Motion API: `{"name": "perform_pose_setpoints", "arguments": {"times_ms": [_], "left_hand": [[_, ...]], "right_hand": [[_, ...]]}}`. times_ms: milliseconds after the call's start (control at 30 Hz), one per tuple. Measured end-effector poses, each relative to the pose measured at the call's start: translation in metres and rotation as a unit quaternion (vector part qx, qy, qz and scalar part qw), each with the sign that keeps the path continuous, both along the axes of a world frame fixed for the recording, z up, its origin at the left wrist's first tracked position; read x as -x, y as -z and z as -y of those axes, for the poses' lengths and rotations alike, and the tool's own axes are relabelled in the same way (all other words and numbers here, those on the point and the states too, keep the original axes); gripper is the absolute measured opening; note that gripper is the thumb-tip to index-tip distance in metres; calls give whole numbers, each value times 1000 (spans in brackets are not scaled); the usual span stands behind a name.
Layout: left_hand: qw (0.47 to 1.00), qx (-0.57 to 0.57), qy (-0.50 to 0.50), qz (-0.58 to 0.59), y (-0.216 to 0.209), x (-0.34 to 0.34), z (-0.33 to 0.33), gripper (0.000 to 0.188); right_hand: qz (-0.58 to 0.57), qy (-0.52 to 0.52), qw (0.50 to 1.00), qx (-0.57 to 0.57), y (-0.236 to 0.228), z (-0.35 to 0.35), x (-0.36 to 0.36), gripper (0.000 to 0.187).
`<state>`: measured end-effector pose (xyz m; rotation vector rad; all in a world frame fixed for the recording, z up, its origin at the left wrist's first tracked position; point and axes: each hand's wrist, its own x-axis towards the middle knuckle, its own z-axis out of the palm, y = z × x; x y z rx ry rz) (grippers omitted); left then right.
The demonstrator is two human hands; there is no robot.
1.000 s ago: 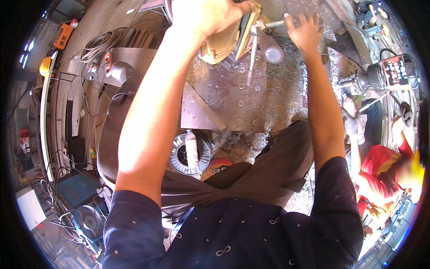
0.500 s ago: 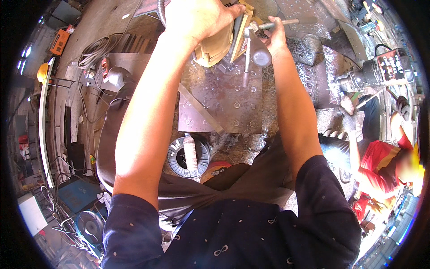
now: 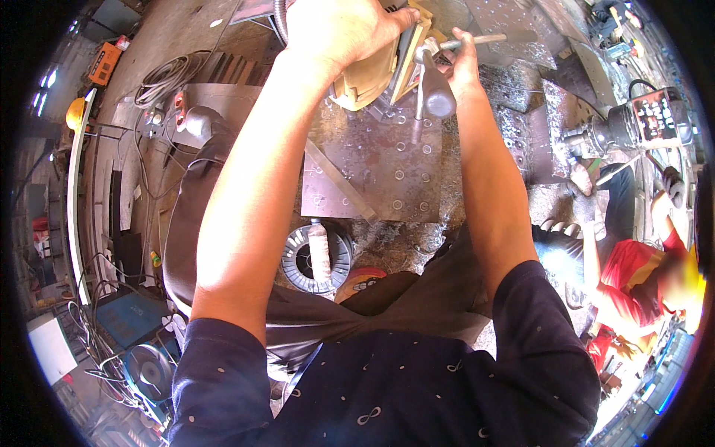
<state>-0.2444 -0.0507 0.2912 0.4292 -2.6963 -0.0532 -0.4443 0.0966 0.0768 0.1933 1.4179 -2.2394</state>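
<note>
One change: right hand is now wrapping fingers round the handle, so both hands are engaging the yellow machine over the metal plate; left hand is resting atop, fingers unclear.

The person's arms extend far, left hand back-up, thumb pointing right, right hand with fingers partly bent.

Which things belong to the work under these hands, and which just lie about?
In use, it seems:
yellow machine, under the left hand
lever handle, at the right hand
metal plate beneath

Lying about, apparently:
bottle
spool
coiled cable
orange box
</note>
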Motion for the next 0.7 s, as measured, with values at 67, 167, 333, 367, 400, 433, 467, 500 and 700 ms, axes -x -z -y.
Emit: {"name": "perform_pose_setpoints", "arguments": {"times_ms": [67,167,333,367,400,433,467,500,700], "left_hand": [[1000,7,-13,6,1,-7,3,95],[1000,14,-15,5,-2,-5,-2,95],[1000,15,-15,14,-1,-3,0,96],[1000,11,-16,17,-1,-3,0,97],[1000,7,-15,18,-1,-3,0,97],[1000,2,-15,20,-2,-2,0,97],[1000,3,-13,16,-2,-3,-2,97],[1000,5,-13,13,-2,-5,-3,97],[1000,3,-20,24,-3,-6,-4,97]], "right_hand": [[-23,8,1000,-17,-14,12,-23,86],[-17,-18,1000,0,-18,5,-19,84],[-16,13,1000,-21,-24,8,-28,84],[-17,15,999,-25,-25,8,-28,85],[-23,5,1000,-19,-23,6,-26,88],[-29,-4,999,-13,-22,2,-23,92],[-35,-13,999,-8,-21,0,-21,96],[-36,-13,999,-6,-22,1,-24,96],[-40,-13,999,-10,-27,3,-31,87]]}}
